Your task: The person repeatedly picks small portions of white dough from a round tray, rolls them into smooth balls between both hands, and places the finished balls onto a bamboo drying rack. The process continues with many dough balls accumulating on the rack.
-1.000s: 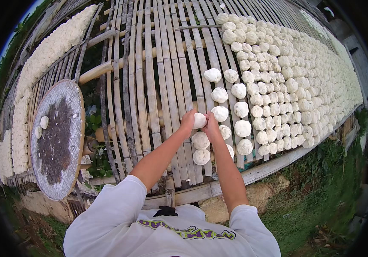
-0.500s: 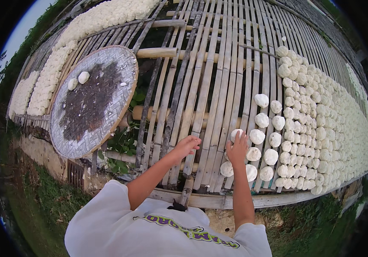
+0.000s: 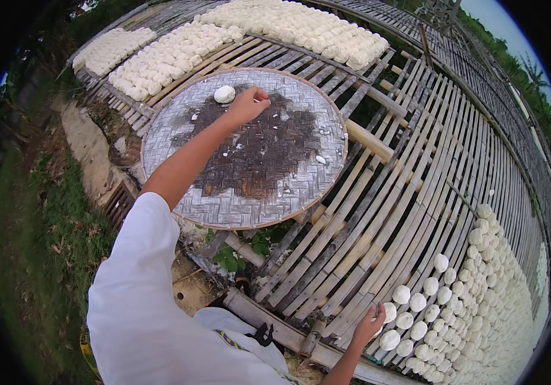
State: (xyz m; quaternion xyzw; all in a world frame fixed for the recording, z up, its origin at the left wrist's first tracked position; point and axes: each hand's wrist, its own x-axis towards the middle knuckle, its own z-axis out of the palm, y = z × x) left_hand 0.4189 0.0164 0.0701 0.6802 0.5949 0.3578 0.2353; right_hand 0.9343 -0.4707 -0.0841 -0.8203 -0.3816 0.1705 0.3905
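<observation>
My left hand [image 3: 248, 102] reaches out over a round woven tray [image 3: 186, 135] with a dark stain in its middle. Its fingers are curled around a small white lump, of which only a sliver shows. A second white lump [image 3: 224, 94] lies on the tray just left of that hand. My right hand [image 3: 368, 324] rests low on the bamboo slat rack [image 3: 378, 212], fingers apart, touching the nearest white round piece [image 3: 389, 312] of the short rows [image 3: 426, 308] laid there.
Dense rows of white pieces [image 3: 513, 301] fill the rack's right side, and more batches [image 3: 301, 25] cover the far racks. The tray sits on bamboo poles [image 3: 368, 141]. Grass and bare earth [image 3: 51, 231] lie to the left, below the rack's edge.
My view has swung left toward the tray. The left hand left the rows and stretched out to the tray, closing on one of its two lumps. The right hand stayed by the rows.
</observation>
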